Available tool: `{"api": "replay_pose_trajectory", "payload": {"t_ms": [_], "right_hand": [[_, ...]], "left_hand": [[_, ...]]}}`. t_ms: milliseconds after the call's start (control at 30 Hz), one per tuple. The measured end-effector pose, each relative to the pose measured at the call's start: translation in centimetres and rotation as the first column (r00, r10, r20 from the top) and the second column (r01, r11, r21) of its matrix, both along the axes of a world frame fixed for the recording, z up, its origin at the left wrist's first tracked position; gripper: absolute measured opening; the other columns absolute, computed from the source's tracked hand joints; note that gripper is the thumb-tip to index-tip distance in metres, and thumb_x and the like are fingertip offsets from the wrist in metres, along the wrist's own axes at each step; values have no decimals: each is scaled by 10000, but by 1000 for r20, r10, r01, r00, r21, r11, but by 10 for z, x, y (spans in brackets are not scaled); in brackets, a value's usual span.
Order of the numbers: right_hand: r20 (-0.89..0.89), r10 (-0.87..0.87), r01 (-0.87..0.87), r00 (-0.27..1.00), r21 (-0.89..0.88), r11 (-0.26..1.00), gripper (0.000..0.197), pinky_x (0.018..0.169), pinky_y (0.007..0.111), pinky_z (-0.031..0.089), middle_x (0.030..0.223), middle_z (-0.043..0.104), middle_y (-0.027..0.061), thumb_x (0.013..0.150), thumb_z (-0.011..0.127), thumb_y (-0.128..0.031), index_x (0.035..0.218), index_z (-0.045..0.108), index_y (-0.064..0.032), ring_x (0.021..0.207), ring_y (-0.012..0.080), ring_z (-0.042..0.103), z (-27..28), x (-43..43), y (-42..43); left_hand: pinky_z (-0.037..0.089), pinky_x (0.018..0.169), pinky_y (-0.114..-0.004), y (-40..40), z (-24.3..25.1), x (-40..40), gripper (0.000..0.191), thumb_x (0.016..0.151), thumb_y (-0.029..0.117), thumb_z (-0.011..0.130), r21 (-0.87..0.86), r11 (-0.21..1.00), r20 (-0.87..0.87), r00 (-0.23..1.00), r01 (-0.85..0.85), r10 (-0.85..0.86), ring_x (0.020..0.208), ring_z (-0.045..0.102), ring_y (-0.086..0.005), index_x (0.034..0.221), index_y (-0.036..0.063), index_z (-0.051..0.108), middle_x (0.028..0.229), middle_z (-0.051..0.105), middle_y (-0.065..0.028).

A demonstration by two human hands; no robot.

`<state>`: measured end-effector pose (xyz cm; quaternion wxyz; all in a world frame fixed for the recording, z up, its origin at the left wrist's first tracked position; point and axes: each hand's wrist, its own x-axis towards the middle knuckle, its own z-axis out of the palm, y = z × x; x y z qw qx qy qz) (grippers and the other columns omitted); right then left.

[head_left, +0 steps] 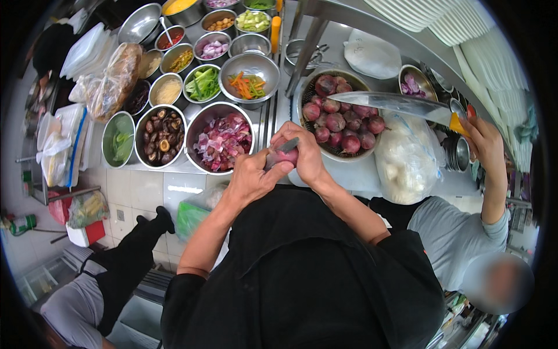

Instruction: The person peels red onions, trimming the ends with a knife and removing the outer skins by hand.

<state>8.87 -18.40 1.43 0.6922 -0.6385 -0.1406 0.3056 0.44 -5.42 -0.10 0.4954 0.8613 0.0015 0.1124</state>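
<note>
A red onion is held between my hands, just above the counter's front edge. My right hand curls around its far and right sides. My left hand grips a small knife, its grey blade slanting across the onion; the handle is hidden in the fingers. The left thumb presses the onion's near side. Left of my hands stands a steel pot of onion skins and peelings. To the right is a perforated steel bowl filled with whole red onions.
A co-worker's hand at right holds a large yellow-handled knife over the onions. A bag of pale contents lies beside the bowl. Steel pots of mushrooms and cut greens line the left. A metal shelf post rises behind.
</note>
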Motion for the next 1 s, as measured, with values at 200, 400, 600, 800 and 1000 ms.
{"api": "replay_pose_trajectory", "payload": {"t_ms": [200, 400, 600, 800, 1000], "right_hand": [[172, 73, -43, 982, -169, 985, 360, 679, 286, 431, 744, 600, 94, 887, 386, -253, 802, 605, 20, 713, 165, 548, -5, 5, -7], [17, -107, 108, 994, -161, 981, 322, 641, 269, 464, 913, 595, 75, 938, 437, -315, 975, 591, -34, 734, 153, 564, 10, -6, -29], [190, -957, 908, 220, 318, 272, 369, 732, 305, 482, 1120, 526, 81, 905, 612, -264, 1168, 474, -45, 952, 164, 547, 20, 39, -120], [138, -924, 855, 356, 351, 382, 373, 822, 360, 500, 1088, 586, 64, 895, 646, -224, 1179, 487, -40, 989, 184, 584, 50, 97, -163], [124, -907, 841, 402, 342, 419, 298, 865, 402, 523, 1131, 603, 121, 986, 482, -192, 1197, 484, 19, 1002, 241, 622, 52, 95, -140]], "left_hand": [[450, 475, -364, -5, -14, -6, 428, 816, 386, 701, -17, 999, -70, 997, -37, 36, 472, 588, -322, 772, -37, 648, 521, 547, -184], [411, 460, -361, 2, -20, -20, 440, 847, 380, 677, -95, 994, -54, 998, -49, 44, 444, 550, -255, 712, -37, 633, 510, 529, -155], [272, 453, -285, 27, -22, -35, 543, 926, 411, 572, -298, 938, -82, 984, -176, 159, 471, 379, -84, 554, 29, 471, 481, 415, 3], [195, 446, -255, 43, -28, -31, 589, 960, 452, 506, -282, 940, -46, 981, -192, 186, 474, 300, -46, 510, 103, 356, 497, 360, 66], [291, 472, -314, 53, -25, -38, 557, 934, 343, 587, -308, 906, -124, 957, -289, 263, 533, 347, -84, 534, -16, 439, 498, 382, -4]]}}
